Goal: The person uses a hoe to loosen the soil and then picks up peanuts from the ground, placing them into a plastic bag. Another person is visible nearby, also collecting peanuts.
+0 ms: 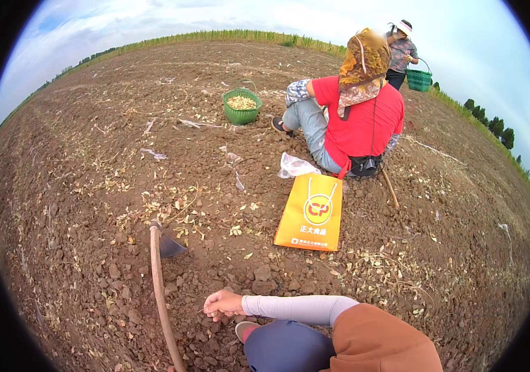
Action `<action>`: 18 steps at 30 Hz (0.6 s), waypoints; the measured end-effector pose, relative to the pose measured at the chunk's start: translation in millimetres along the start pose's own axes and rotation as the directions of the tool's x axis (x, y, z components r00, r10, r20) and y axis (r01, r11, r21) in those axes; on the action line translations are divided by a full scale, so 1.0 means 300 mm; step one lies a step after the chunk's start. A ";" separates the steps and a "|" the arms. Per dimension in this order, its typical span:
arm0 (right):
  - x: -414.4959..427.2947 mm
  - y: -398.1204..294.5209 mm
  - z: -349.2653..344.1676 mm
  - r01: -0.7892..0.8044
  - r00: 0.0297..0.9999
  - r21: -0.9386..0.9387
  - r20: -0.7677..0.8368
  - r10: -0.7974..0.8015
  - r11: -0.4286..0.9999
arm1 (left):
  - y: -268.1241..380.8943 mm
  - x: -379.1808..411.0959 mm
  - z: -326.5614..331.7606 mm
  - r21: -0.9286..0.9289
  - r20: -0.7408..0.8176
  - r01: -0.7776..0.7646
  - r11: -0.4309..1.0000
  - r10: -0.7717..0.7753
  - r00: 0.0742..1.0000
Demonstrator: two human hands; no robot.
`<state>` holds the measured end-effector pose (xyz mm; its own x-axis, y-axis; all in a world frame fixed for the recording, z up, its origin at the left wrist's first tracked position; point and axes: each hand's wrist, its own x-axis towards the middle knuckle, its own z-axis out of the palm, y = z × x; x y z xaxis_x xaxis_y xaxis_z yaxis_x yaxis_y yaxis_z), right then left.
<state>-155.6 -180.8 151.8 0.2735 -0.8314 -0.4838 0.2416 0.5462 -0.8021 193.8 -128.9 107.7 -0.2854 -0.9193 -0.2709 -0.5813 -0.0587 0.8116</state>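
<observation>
My right hand [223, 304] reaches low over the clods, its fingers curled and the thumb near the fingertips. Something small and pale may be between them; it is too small to tell. To its left stretches a hoe [159, 279], its wooden handle running from the bottom edge up to a dark metal blade [170, 246] at the soil. Only a sliver of my left hand [171, 368] shows at the bottom edge, against the handle; the rest is out of view. My bent knee [288, 346] and one shoe [245, 329] are beside my right hand.
A yellow paper bag [288, 223] lies ahead, with a clear plastic bag [296, 166] behind it. A person in red [362, 125] sits near a wooden handle [389, 188]. A green basket [241, 109] holds peanuts. Farther off, another person [402, 51] carries a green basket [418, 80].
</observation>
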 end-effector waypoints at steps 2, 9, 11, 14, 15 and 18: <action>-0.068 -0.130 0.070 0.097 0.995 -0.149 0.024 -0.094 0.984 | 0.176 -0.020 -0.006 -0.369 0.145 0.221 0.903 -0.178 0.973; -0.276 -0.525 0.383 0.451 0.885 -0.324 0.282 -0.370 0.832 | 0.161 -0.033 -0.032 -0.447 0.175 0.240 0.861 -0.179 0.968; -0.265 -0.534 0.451 0.564 0.825 -0.500 0.313 -0.470 0.657 | 0.178 -0.034 -0.021 -0.441 0.202 0.249 0.862 -0.175 0.964; -0.290 -0.520 0.556 0.690 0.704 -0.610 0.440 -0.557 0.390 | 0.162 -0.017 -0.011 -0.441 0.238 0.250 0.862 -0.157 0.959; -0.294 -0.494 0.574 0.681 0.691 -0.662 0.440 -0.573 0.313 | 0.166 -0.016 -0.013 -0.427 0.240 0.249 0.869 -0.157 0.958; -0.275 -0.416 0.573 0.656 0.690 -0.731 0.480 -0.542 0.188 | 0.194 -0.031 -0.026 -0.399 0.218 0.243 0.884 -0.165 0.962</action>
<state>-48.2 -162.8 352.2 0.5043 -0.8205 0.2693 -0.4552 -0.5176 -0.7245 168.7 -126.9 161.4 -0.3448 -0.7896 -0.5076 -0.2789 -0.4302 0.8586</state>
